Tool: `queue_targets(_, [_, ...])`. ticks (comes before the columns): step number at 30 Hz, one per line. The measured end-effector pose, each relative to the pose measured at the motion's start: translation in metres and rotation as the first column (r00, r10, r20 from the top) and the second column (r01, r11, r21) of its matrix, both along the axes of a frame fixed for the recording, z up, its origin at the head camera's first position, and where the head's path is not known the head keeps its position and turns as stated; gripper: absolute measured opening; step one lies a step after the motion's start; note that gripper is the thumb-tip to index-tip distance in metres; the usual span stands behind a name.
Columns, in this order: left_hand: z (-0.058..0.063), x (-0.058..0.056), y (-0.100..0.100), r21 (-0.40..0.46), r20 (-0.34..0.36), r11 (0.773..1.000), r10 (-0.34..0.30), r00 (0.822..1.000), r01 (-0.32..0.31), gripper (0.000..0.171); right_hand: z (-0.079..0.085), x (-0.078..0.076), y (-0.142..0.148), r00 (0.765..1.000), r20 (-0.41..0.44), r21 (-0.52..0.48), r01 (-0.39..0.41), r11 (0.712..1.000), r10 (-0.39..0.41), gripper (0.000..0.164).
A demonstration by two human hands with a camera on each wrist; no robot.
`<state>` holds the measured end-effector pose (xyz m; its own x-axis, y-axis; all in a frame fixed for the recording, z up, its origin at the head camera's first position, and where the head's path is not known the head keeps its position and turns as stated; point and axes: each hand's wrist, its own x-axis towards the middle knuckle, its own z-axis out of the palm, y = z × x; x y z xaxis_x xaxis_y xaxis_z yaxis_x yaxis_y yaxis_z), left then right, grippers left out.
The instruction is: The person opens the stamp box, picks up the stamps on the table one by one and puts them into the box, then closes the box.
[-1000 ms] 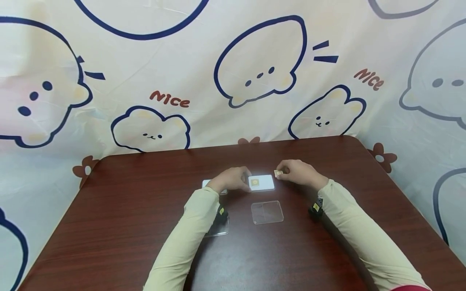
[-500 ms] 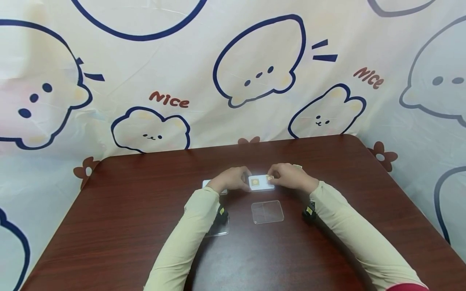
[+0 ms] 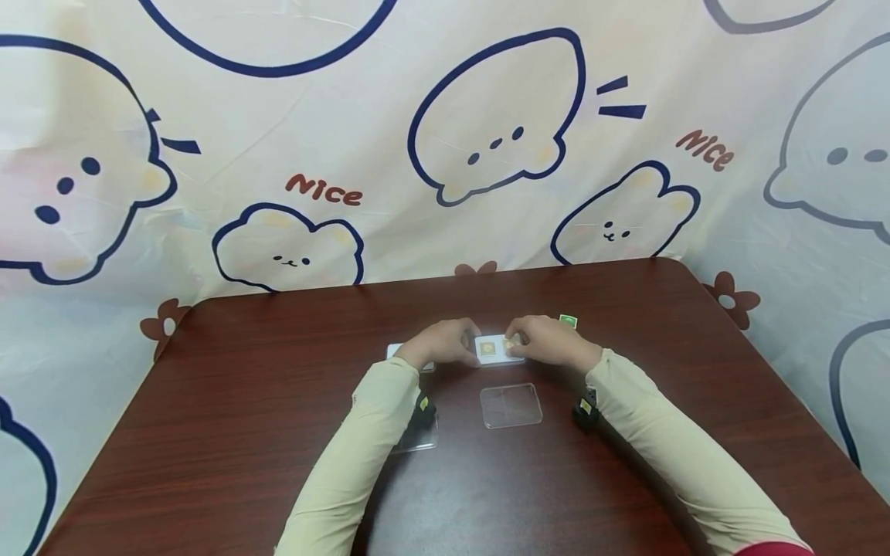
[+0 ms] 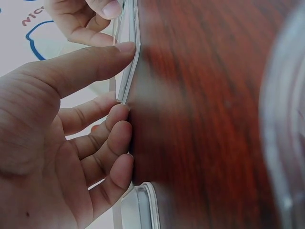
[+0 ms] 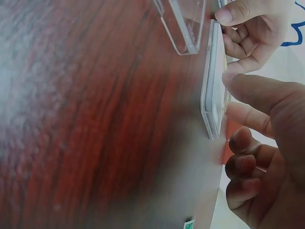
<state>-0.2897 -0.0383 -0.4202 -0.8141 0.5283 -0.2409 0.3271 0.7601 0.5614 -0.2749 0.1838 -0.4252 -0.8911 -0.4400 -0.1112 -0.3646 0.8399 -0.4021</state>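
A flat white rectangular insert in a clear case point(image 3: 497, 358) lies on the table. One small gold-coloured square point(image 3: 488, 349) sits on its left half. My left hand point(image 3: 445, 342) grips the case's left end, thumb on the near long edge in the left wrist view. Over the right half, my right hand point(image 3: 552, 340) pinches a second gold square point(image 3: 510, 343) between thumb and index finger, down at the white surface. The fingers partly hide this square. In the right wrist view the other fingers are curled, away from the case point(image 5: 213, 81).
A clear plastic cover point(image 3: 511, 406) lies nearer me, with another clear cover point(image 3: 419, 442) partly under the left wrist. A second white case point(image 3: 393, 350) shows behind the left hand. A small green-and-white piece point(image 3: 568, 321) lies beyond the right hand.
My right hand has moved left with the gold square, from beside the case onto its right half. The green-and-white piece has come into sight behind it. The left hand stays put.
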Motion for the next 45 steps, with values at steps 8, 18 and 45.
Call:
queue_targets(8, [0.0, 0.0, 0.0, 0.0, 0.005, 1.0, 0.007, 1.0, -0.007, 0.058, 0.001, 0.002, 0.0, 1.0, -0.004, 0.006, 0.008, 1.0, -0.008, 0.03])
queue_targets(18, [0.006, 0.0, -0.007, 0.063, 0.004, 0.998, 0.005, 1.0, -0.005, 0.05, 0.009, 0.001, 0.018, 0.997, -0.019, -0.024, 0.068, 0.997, -0.068, 0.035])
queue_targets(45, [0.013, 0.003, -0.108, 0.18, 0.017, 0.969, 0.167, 0.986, -0.167, 0.04, -0.002, 0.006, 0.083, 0.99, 0.027, -0.049, 0.136, 0.989, -0.135, 0.029])
